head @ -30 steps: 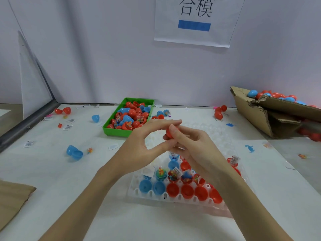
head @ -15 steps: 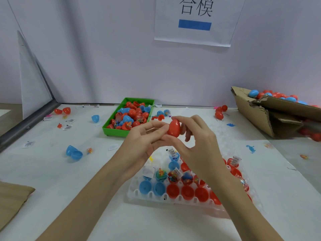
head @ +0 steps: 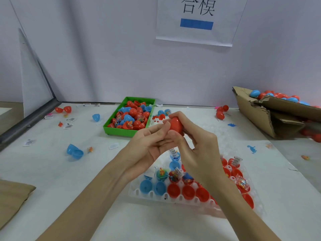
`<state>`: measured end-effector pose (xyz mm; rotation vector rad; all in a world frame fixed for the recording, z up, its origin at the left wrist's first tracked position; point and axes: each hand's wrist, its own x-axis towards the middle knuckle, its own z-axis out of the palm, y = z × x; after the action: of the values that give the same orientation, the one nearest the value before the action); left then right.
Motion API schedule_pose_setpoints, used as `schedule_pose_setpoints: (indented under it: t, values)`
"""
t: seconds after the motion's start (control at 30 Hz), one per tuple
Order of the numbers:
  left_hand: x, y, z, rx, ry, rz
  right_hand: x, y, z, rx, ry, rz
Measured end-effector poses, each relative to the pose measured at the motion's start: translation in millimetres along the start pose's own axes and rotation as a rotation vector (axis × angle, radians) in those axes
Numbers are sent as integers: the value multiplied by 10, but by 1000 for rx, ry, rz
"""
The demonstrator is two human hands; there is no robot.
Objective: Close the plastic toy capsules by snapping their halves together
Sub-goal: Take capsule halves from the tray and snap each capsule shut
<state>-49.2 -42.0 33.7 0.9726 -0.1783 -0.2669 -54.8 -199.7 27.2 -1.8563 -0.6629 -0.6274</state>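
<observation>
Bright, even, soft-shadowed light; wide-angle bending at edges, slight blur throughout.

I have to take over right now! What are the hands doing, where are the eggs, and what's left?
Right hand grips a red capsule that looks closed; left hand touches it with straight fingers.
White tray below the hands holds open blue and red halves, some with toys inside.
Green bin holds more capsule pieces; cardboard box on the right holds closed ones.
Left: put this one away, close the tray's halves.
</observation>
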Motion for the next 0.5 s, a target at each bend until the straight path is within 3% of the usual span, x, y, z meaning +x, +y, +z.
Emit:
schedule_pose_setpoints:
  t: [0.33,0.5]
  values:
    - [-10,-36,46,14,-12,-26,33,40,-58,-192,43,-114]
    - [-39,-25,45,-81,-83,-82,12,4,-19,-46,25,-51]
